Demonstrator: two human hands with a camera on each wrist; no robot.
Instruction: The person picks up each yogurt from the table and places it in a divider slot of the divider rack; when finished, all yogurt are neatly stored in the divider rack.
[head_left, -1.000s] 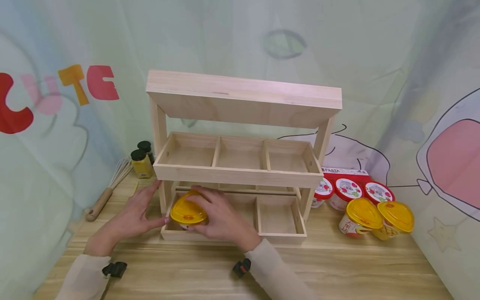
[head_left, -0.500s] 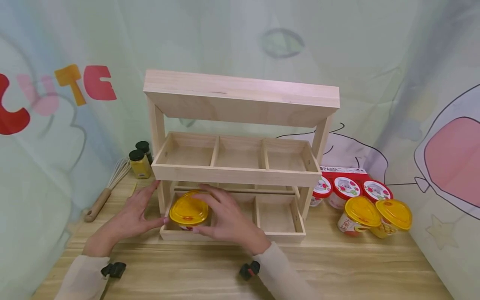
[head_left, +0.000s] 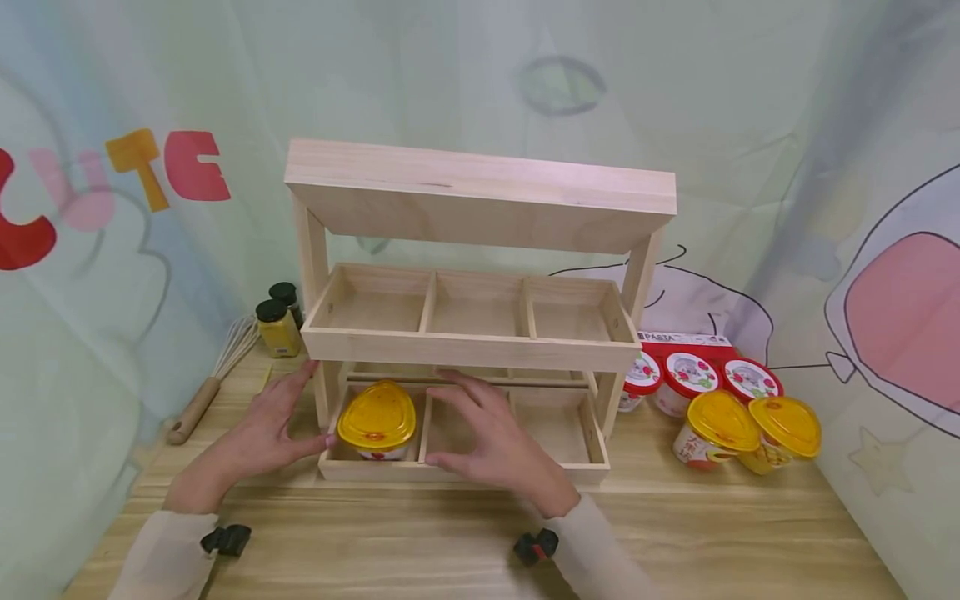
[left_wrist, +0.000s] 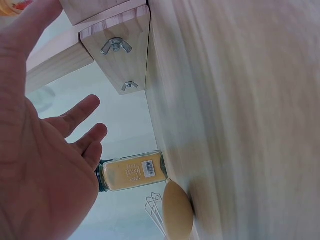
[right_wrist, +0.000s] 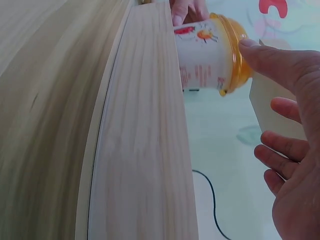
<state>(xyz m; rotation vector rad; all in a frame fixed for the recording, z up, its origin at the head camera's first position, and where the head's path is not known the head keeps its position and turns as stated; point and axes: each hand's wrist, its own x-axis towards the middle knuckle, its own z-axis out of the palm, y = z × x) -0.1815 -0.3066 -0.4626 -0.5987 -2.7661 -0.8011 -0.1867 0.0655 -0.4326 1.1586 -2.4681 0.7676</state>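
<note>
A cup with a yellow lid sits in the left compartment of the lower tray of a wooden two-tier rack. My right hand is over the tray's middle compartment, thumb and fingers spread, holding nothing and apart from the cup. In the right wrist view the cup's white printed side shows behind the tray's front board. My left hand is at the rack's left end, fingers extended and thumb at the lower tray's corner. Beyond its fingers, the left wrist view shows a wing nut on the wood.
A whisk and a yellow jar with a dark lid lie to the left, with a second jar behind. Red-lidded cups and two yellow-lidded cups stand on the right. Above is the rack's upper tray.
My right hand has let go of the yellow-lidded cup and moved right, its fingers spread. The cup stays in the left compartment. My left hand has hardly moved.
</note>
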